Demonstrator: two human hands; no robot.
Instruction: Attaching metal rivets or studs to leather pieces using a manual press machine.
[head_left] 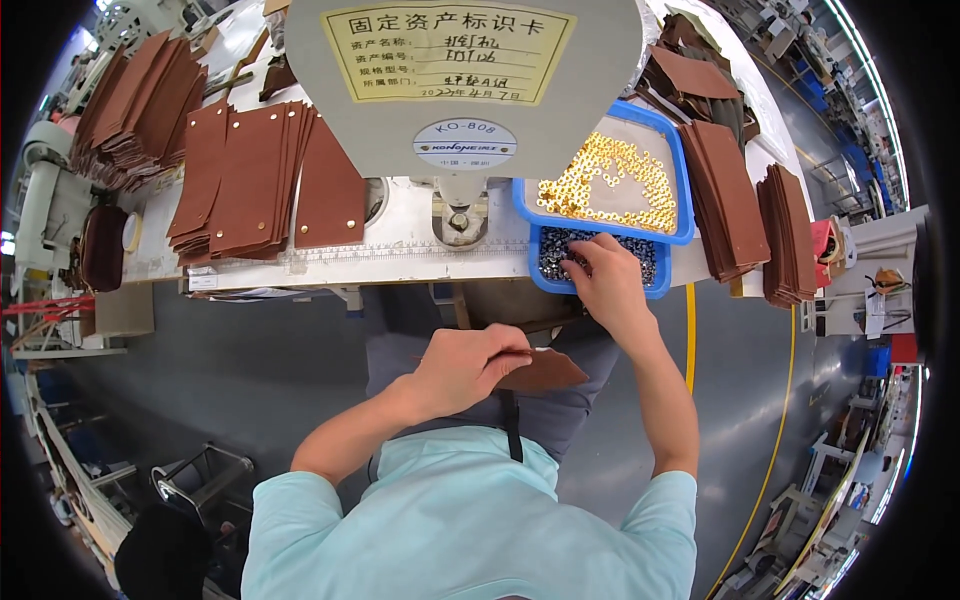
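Fingers (585,262) of right hand (610,285) curling, pinching among dark rivets in blue tray (655,285); grip unclear. Left hand (470,365) clamping brown leather piece (545,370) below tray. Picking single rivet advisable.

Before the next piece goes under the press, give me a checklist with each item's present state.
1. Left hand grips a brown leather piece: ok.
2. Right hand is in the small blue tray of dark fasteners: ok; whether a fastener is pinched, cannot tell.
3. Large blue tray of gold eyelets is stocked: ok.
4. Press die spot on the white bench is free of hands and leather: ok.
5. Finished pieces with studs are stacked left of the press: ok.
6. Unworked stacks lie right of the trays: ok.
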